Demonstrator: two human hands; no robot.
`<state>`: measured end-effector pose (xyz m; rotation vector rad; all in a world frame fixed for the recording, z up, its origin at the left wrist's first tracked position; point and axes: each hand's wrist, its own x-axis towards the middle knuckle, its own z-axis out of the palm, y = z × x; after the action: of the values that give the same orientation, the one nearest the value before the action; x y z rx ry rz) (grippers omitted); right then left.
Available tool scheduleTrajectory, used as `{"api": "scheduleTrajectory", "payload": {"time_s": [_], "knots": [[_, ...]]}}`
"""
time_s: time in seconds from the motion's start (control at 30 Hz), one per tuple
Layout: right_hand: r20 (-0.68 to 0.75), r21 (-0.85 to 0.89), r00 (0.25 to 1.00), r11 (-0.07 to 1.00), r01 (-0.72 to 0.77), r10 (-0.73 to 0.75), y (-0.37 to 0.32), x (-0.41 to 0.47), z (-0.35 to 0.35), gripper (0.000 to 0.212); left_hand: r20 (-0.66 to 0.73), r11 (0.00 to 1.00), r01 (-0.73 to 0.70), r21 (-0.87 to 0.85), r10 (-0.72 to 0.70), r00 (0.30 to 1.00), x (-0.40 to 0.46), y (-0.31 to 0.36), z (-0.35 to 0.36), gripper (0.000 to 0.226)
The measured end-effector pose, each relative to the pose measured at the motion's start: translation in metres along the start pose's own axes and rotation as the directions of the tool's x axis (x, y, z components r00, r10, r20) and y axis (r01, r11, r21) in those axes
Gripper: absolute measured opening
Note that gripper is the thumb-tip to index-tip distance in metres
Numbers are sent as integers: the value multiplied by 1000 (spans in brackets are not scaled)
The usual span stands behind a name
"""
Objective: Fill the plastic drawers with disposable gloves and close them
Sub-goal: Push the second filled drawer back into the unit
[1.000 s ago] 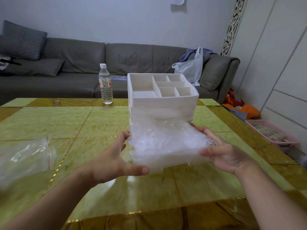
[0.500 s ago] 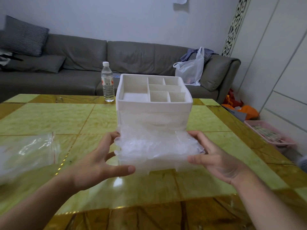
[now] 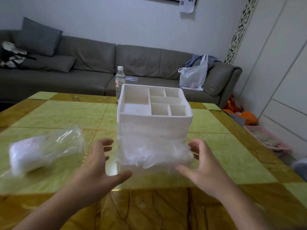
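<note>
Left hand (image 3: 98,163): fingers spread and loosely curved, thumb pointing inward low at the front of the drawer; holds nothing. A gap shows between its fingers and the drawer's side, where half a second ago it lay close against that side.

Right hand (image 3: 201,161): likewise open and empty, fingers fanned beside the right corner of the drawer; whether the fingertips still brush the plastic cannot be told through the blur. It too has eased off since the earlier frames.

Drawer (image 3: 153,166): between the two hands, lowest in the unit, pulled well out toward the person. Heaped with gloves (image 3: 152,151), thin clear crumpled film that rises above the rim and spills a little over the left edge.

Drawer unit (image 3: 154,120): white plastic, just beyond the hands, standing on the counter (image 3: 58,113). Open divided tray on top, compartments bare.

Change noted: both hands have let go of the drawer and drawn slightly apart; the drawer stays out. Judgement: filling of this drawer looks done, closing not yet done. The overfull heap may catch on the frame when pushed in, so pressing it down first seems wise.

Bag of gloves (image 3: 44,148): clear plastic, left of the left hand, lying on the counter, part full.

Water bottle (image 3: 120,82): beyond the unit, at the counter's far edge.
</note>
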<state>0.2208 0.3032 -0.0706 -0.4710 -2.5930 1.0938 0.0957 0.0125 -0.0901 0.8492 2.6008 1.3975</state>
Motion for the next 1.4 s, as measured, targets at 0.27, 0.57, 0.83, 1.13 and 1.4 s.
{"api": "scheduleTrajectory", "payload": {"time_s": [0.27, 0.57, 0.83, 1.13, 1.4], "knots": [[0, -407, 910, 832, 378, -414, -54, 3, 35, 25, 22, 705, -487, 515, 558, 830, -8, 45, 36, 37], [33, -365, 988, 918, 155, -154, -59, 39, 46, 25, 15, 824, -207, 527, 235, 972, 38, 45, 46, 58], [-45, -463, 999, 886, -21, 0, -63, 47, 58, 28, 10, 845, -123, 521, 138, 990, 50, 63, 44, 21], [-113, -499, 991, 858, -123, 77, -74, 49, 59, 16, 43, 704, -314, 637, 374, 926, 25, 66, 43, 28], [-139, -452, 988, 883, -128, 72, -71, 44, 62, 27, 29, 762, -258, 594, 300, 953, 17, 62, 47, 24]]}}
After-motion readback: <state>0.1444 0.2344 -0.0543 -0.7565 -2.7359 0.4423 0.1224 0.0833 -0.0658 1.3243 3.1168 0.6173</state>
